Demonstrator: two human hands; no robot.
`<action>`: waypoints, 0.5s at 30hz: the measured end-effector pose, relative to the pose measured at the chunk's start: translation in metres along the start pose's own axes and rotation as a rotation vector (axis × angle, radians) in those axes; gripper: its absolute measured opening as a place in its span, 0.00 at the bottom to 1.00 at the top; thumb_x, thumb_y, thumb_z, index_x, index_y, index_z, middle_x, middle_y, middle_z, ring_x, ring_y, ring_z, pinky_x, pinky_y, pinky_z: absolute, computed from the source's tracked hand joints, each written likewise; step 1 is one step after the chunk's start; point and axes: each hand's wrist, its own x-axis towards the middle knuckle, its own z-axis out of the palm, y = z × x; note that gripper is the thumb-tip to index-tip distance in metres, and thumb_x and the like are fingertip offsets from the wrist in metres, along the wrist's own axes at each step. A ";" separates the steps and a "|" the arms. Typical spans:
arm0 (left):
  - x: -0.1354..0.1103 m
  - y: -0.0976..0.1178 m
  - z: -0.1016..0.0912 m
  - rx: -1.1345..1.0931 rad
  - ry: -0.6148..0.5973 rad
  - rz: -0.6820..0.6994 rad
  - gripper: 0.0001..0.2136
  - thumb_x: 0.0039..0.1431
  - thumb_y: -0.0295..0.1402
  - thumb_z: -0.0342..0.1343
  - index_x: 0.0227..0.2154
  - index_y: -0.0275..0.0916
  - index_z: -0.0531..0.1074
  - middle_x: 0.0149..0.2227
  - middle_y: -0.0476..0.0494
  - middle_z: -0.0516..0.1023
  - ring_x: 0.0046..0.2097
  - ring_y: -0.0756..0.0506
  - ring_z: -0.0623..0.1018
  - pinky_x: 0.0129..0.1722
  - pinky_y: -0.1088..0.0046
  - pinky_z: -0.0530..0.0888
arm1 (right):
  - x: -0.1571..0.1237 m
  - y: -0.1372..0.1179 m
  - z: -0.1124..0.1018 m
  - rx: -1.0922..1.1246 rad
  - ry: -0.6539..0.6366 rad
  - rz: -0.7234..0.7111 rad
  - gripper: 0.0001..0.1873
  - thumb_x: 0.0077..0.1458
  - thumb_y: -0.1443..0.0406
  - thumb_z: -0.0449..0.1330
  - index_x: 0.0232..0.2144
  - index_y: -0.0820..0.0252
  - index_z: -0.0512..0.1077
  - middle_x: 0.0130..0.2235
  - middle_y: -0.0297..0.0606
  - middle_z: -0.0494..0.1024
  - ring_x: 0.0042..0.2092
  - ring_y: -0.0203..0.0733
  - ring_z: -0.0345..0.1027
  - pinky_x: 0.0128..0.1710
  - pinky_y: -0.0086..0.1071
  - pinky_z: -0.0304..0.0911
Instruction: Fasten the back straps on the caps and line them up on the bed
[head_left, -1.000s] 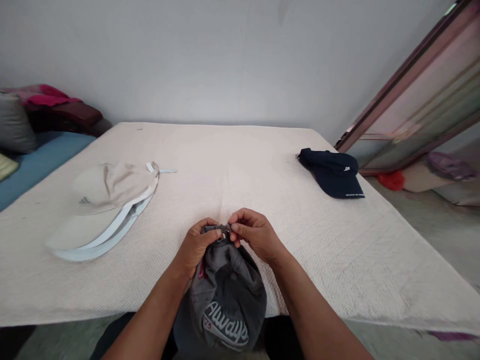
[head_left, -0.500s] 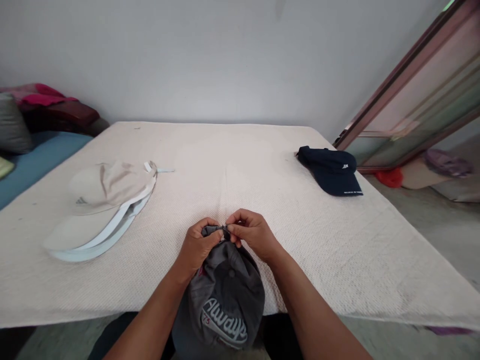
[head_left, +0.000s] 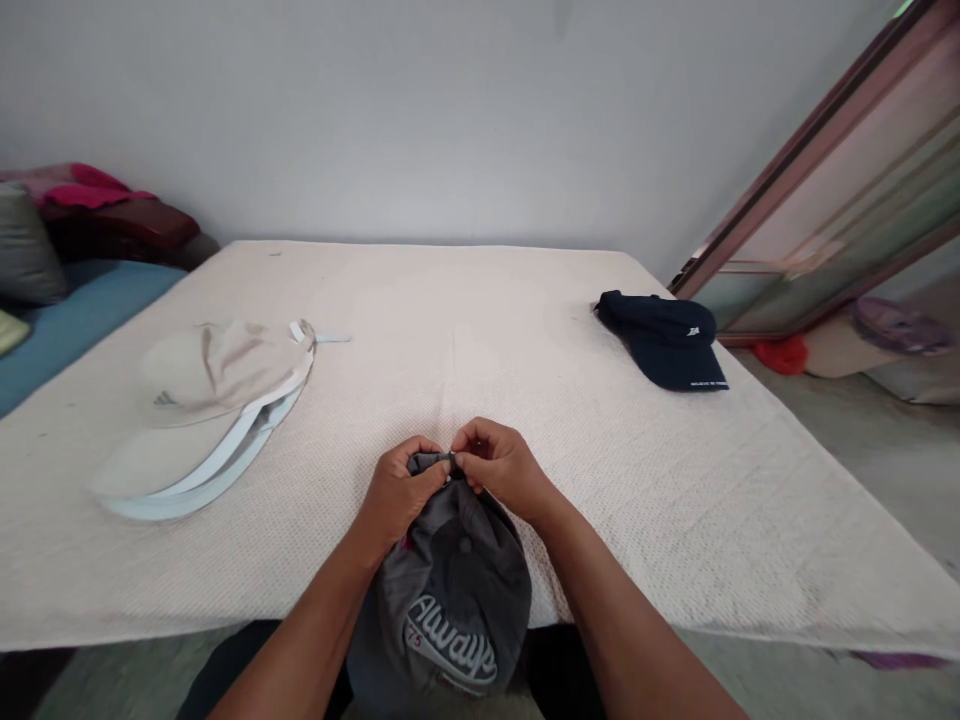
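Observation:
A dark grey baseball cap point(head_left: 465, 560) with "Always" stitched on its front lies at the table's near edge, brim toward me. My left hand point(head_left: 401, 488) pinches the strap at the cap's back between thumb and fingers. Right beside it, my right hand point(head_left: 501, 468) is closed on the same strap, thumb against fingertips. The fingertips nearly meet over the strap's fastening, and they hide most of it.
Light beige caps point(head_left: 217, 400), stacked, lie on the left of the white-covered table point(head_left: 450, 300). A navy cap point(head_left: 664, 335) sits at the far right. A grey wall stands behind; a blue seat point(head_left: 112, 305) with cushions is at left.
Both hands keep their hold on the cap's strap, with only slight finger movement at the fastening. The caps on the table stay in place.

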 end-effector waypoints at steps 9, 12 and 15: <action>0.000 -0.004 -0.005 0.139 -0.029 0.134 0.07 0.51 0.36 0.59 0.30 0.37 0.73 0.27 0.51 0.72 0.30 0.50 0.69 0.29 0.76 0.65 | 0.001 0.002 -0.003 0.014 -0.040 0.015 0.03 0.47 0.71 0.58 0.28 0.60 0.67 0.21 0.27 0.65 0.21 0.29 0.60 0.20 0.25 0.58; -0.001 -0.007 -0.003 0.165 0.009 0.164 0.06 0.52 0.35 0.59 0.31 0.38 0.72 0.28 0.51 0.72 0.30 0.50 0.70 0.30 0.76 0.66 | 0.003 0.004 -0.003 0.039 -0.041 0.008 0.03 0.47 0.70 0.58 0.28 0.60 0.67 0.22 0.27 0.66 0.21 0.30 0.60 0.21 0.26 0.58; -0.001 -0.007 -0.001 0.169 0.055 0.242 0.05 0.52 0.32 0.58 0.33 0.39 0.71 0.32 0.51 0.73 0.35 0.49 0.72 0.35 0.75 0.67 | 0.005 0.006 -0.003 0.064 -0.053 0.002 0.03 0.47 0.70 0.59 0.28 0.60 0.67 0.22 0.27 0.66 0.21 0.30 0.61 0.21 0.26 0.58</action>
